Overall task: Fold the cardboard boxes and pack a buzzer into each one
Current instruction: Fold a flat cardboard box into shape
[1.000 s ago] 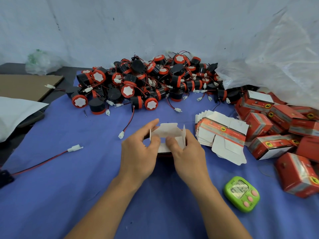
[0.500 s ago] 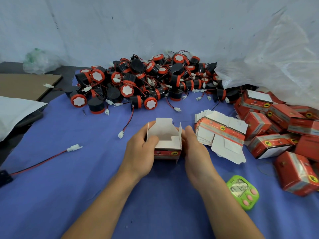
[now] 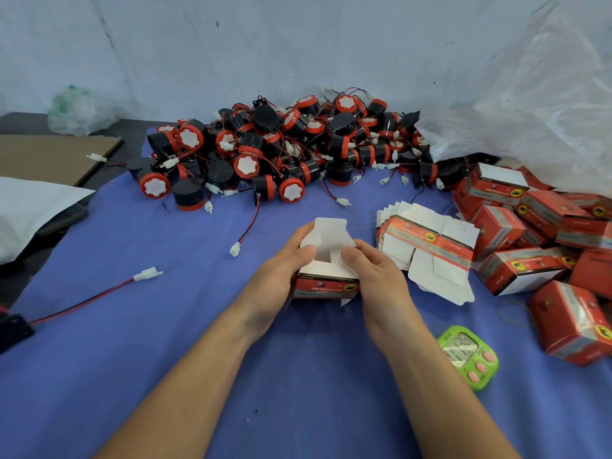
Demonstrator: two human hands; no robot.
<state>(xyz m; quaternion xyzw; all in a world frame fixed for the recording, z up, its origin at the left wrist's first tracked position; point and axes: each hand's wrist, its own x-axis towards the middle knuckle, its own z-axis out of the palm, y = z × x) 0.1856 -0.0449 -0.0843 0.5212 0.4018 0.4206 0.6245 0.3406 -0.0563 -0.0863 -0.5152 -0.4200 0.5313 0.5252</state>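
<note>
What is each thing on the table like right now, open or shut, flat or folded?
box: folded up, top open, lid flap standing.
left hand: grips the box, thumb on a side flap.
right hand: grips the box, thumb on the other flap.
flat boxes: unfolded, stacked.
red boxes: shut, piled.
buzzers: loose, heaped.
timer: face up, digits showing.

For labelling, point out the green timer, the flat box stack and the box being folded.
Green timer (image 3: 458, 346): head view, its display.
Flat box stack (image 3: 427, 238): head view, top sheet's red band.
Box being folded (image 3: 326, 288): head view, red front face.
</note>
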